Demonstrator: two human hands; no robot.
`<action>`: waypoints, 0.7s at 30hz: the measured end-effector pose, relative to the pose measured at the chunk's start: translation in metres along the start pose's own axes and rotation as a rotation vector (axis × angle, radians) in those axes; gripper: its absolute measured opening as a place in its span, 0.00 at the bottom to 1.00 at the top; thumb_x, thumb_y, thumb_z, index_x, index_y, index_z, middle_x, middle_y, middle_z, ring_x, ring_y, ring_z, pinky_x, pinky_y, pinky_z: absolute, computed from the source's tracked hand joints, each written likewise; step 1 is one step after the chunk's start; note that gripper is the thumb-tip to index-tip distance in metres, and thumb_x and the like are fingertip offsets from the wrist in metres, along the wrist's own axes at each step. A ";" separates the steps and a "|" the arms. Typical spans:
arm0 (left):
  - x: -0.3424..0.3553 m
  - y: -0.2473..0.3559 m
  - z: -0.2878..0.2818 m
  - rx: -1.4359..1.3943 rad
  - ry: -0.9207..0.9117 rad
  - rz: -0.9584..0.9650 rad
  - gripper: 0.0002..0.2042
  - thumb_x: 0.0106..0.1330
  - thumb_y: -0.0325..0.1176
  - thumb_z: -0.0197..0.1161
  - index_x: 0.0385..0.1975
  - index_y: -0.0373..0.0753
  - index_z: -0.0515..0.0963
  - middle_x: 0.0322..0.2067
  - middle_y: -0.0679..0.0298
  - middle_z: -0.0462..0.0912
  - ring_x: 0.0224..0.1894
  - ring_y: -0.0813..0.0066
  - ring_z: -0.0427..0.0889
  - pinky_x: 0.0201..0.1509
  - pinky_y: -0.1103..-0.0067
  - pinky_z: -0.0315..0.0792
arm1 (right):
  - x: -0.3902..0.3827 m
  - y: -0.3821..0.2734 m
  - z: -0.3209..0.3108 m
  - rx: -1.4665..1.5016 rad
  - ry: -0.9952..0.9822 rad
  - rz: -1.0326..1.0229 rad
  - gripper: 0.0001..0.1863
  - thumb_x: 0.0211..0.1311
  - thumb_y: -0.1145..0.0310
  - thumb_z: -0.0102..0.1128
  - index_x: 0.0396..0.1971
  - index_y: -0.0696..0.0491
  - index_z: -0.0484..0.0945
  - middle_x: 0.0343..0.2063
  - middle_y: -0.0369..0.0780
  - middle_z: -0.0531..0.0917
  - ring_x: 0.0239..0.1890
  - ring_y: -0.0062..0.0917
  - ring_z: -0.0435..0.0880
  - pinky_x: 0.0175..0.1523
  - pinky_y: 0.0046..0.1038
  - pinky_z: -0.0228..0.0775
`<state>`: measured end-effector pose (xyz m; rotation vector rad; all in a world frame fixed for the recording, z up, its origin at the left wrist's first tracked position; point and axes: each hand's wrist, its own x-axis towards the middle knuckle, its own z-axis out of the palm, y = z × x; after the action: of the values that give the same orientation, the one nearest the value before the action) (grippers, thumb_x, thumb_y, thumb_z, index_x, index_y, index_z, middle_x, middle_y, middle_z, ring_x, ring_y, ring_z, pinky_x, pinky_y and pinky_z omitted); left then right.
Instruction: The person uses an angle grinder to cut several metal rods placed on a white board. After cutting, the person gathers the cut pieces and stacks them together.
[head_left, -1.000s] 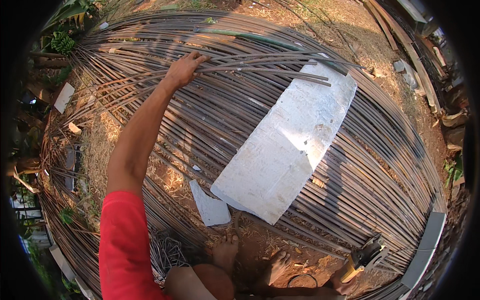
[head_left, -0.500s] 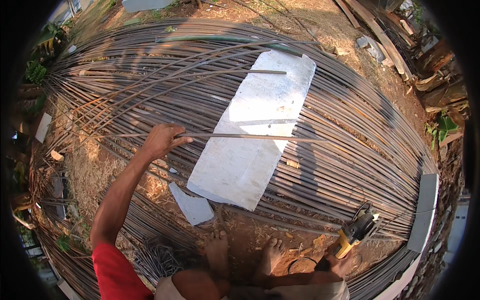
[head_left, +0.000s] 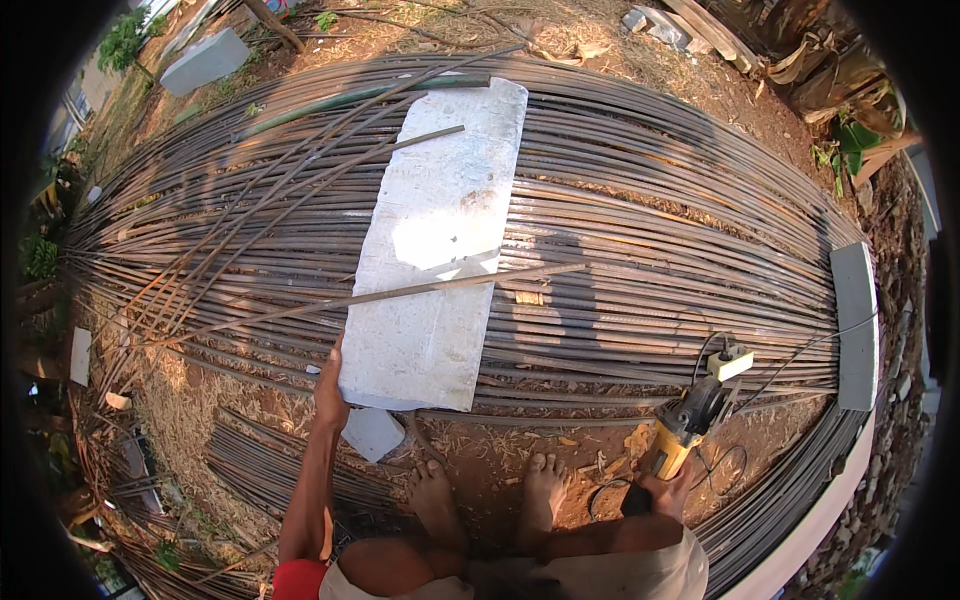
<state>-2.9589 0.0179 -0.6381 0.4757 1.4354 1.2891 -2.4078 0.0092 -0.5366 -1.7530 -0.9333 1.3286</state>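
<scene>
A long white slab lies across a wide spread of rusty steel bars. My left hand is at its near left edge, closed on it, with some fingers hidden by the slab. One loose steel bar crosses the slab slantwise, its right end past the slab's right edge. Another bar ends over the slab's far part. Low on the right, my right hand is wrapped round the yellow body of an angle grinder, whose black head points away from me. A broken white piece lies near my left foot.
Steel bars fill the ground ahead. A grey block stands at their right end. A thin black cord runs by the grinder. A green pole lies on the far bars. My bare feet stand on soil.
My left hand has let go of the loose bar and come down to the slab's edge. The bar now slants across the slab. The grinder stays in my right hand.
</scene>
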 end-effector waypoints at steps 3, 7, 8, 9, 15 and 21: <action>-0.020 -0.041 0.041 -0.064 -0.077 -0.074 0.35 0.85 0.57 0.40 0.82 0.40 0.52 0.80 0.52 0.55 0.81 0.55 0.56 0.83 0.63 0.50 | 0.006 -0.019 0.001 -0.033 -0.013 0.038 0.33 0.43 0.69 0.74 0.54 0.60 0.77 0.37 0.42 0.87 0.37 0.29 0.88 0.44 0.31 0.81; -0.044 -0.067 0.094 0.067 -0.137 -0.119 0.31 0.82 0.50 0.49 0.78 0.38 0.59 0.76 0.50 0.61 0.78 0.53 0.59 0.79 0.61 0.56 | 0.006 -0.025 0.010 -0.007 0.004 -0.008 0.29 0.42 0.68 0.74 0.49 0.60 0.80 0.35 0.40 0.87 0.35 0.27 0.87 0.42 0.30 0.80; -0.048 -0.063 0.092 0.179 -0.159 -0.115 0.30 0.82 0.48 0.51 0.77 0.37 0.61 0.75 0.50 0.62 0.77 0.53 0.60 0.78 0.61 0.57 | 0.006 -0.023 0.003 -0.017 0.002 -0.024 0.29 0.42 0.68 0.75 0.48 0.60 0.80 0.35 0.40 0.87 0.35 0.26 0.87 0.42 0.30 0.80; -0.051 -0.051 0.084 0.370 -0.155 -0.052 0.29 0.81 0.47 0.53 0.76 0.37 0.63 0.74 0.49 0.63 0.76 0.52 0.61 0.77 0.60 0.59 | 0.008 -0.025 -0.003 -0.069 -0.035 -0.053 0.28 0.42 0.66 0.76 0.46 0.60 0.80 0.34 0.39 0.87 0.34 0.26 0.87 0.41 0.29 0.80; -0.018 0.068 -0.034 1.460 0.384 0.762 0.24 0.74 0.40 0.67 0.65 0.36 0.73 0.61 0.50 0.75 0.66 0.46 0.70 0.69 0.54 0.66 | -0.005 -0.030 0.009 0.108 0.024 -0.034 0.26 0.42 0.65 0.78 0.43 0.61 0.81 0.31 0.40 0.87 0.32 0.27 0.87 0.40 0.30 0.79; 0.044 0.094 -0.137 1.653 0.124 0.676 0.17 0.72 0.41 0.69 0.48 0.33 0.79 0.44 0.47 0.80 0.48 0.42 0.77 0.54 0.53 0.71 | -0.009 -0.032 0.006 0.169 0.029 -0.008 0.26 0.43 0.67 0.77 0.44 0.61 0.81 0.34 0.40 0.88 0.33 0.27 0.87 0.42 0.30 0.80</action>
<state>-3.1267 0.0259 -0.6004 2.0924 2.3209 0.2364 -2.4194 0.0169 -0.5060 -1.6339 -0.7874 1.3328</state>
